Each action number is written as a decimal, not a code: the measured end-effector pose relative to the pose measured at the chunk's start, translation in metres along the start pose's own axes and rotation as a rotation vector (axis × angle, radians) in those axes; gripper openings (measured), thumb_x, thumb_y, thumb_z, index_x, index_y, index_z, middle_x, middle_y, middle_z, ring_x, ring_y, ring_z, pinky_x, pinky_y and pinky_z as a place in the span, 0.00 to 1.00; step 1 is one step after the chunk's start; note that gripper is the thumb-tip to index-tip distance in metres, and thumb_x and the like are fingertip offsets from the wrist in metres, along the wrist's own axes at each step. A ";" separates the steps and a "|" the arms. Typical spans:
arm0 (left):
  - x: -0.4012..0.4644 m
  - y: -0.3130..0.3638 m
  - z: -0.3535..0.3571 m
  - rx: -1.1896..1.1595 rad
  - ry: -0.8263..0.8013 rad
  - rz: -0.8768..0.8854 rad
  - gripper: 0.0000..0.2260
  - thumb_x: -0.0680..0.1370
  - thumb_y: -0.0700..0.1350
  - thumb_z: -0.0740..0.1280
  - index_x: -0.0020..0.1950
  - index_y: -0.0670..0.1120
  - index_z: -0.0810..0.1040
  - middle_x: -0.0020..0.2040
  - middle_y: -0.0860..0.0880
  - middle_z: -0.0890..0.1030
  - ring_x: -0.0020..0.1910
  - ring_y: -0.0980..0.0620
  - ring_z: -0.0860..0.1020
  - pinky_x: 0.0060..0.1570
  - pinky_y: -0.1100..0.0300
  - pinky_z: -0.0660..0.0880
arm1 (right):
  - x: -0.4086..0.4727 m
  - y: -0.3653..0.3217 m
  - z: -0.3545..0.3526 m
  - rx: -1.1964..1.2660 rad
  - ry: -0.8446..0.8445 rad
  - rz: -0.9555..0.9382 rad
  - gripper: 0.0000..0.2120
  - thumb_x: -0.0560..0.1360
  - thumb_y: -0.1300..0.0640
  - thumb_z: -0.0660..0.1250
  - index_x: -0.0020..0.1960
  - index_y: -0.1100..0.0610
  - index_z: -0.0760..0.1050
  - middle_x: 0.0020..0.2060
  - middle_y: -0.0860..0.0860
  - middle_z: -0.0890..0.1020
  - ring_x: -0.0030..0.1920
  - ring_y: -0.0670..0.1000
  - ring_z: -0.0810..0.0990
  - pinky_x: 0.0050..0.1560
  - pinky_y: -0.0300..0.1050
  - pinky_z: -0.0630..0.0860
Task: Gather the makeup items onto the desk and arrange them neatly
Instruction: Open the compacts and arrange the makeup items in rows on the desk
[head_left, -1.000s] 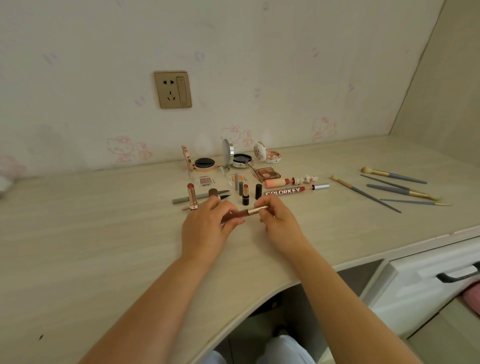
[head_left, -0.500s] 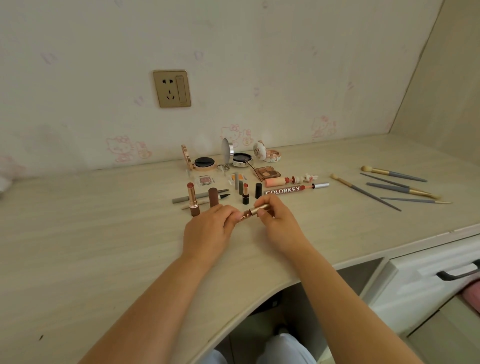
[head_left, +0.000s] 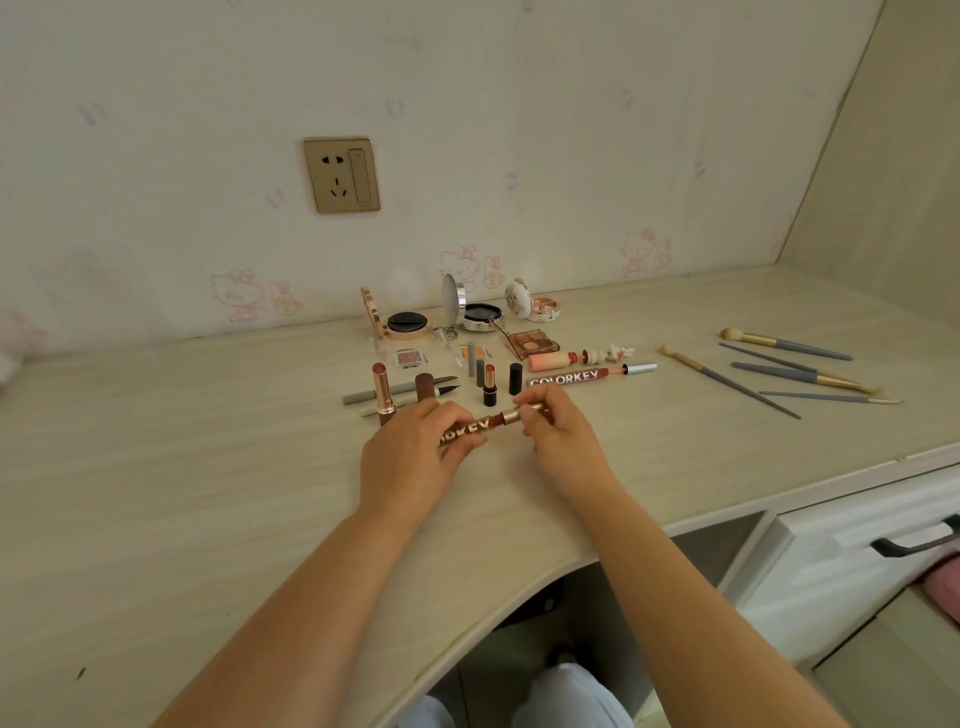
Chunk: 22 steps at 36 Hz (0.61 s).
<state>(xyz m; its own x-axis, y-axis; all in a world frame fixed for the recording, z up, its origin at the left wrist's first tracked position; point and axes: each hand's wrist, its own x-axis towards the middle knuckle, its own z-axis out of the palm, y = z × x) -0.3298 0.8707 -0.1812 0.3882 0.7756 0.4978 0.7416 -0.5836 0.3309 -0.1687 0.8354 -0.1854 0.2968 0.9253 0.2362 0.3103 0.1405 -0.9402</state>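
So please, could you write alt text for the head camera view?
Two hands, left hand and right hand, hold a brown lip pencil over a pale desk. Behind it lie lipsticks, open compacts and, right, makeup brushes.
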 end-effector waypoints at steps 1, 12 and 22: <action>0.000 0.000 0.000 0.006 0.003 0.002 0.08 0.73 0.57 0.66 0.47 0.55 0.78 0.40 0.59 0.74 0.39 0.59 0.70 0.31 0.69 0.59 | 0.000 0.000 0.002 -0.012 -0.005 -0.002 0.09 0.79 0.56 0.58 0.44 0.44 0.70 0.38 0.44 0.75 0.37 0.43 0.72 0.35 0.31 0.70; -0.002 0.001 0.002 0.008 -0.056 0.024 0.12 0.74 0.60 0.62 0.51 0.56 0.79 0.39 0.60 0.72 0.35 0.60 0.71 0.30 0.66 0.67 | 0.006 0.003 -0.022 -0.098 -0.130 -0.020 0.07 0.78 0.57 0.60 0.47 0.47 0.74 0.38 0.45 0.76 0.37 0.43 0.72 0.38 0.33 0.67; 0.026 0.045 0.032 0.070 -0.139 0.156 0.12 0.78 0.56 0.60 0.59 0.54 0.73 0.50 0.56 0.77 0.44 0.57 0.74 0.36 0.64 0.68 | 0.036 0.018 -0.111 -0.625 -0.234 -0.068 0.08 0.75 0.58 0.66 0.46 0.44 0.75 0.41 0.38 0.75 0.43 0.42 0.73 0.42 0.29 0.65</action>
<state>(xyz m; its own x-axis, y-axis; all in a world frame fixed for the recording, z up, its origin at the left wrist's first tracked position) -0.2689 0.8729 -0.1790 0.5693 0.7060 0.4212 0.7009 -0.6846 0.2003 -0.0520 0.8318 -0.1668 0.0762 0.9834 0.1647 0.8072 0.0361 -0.5892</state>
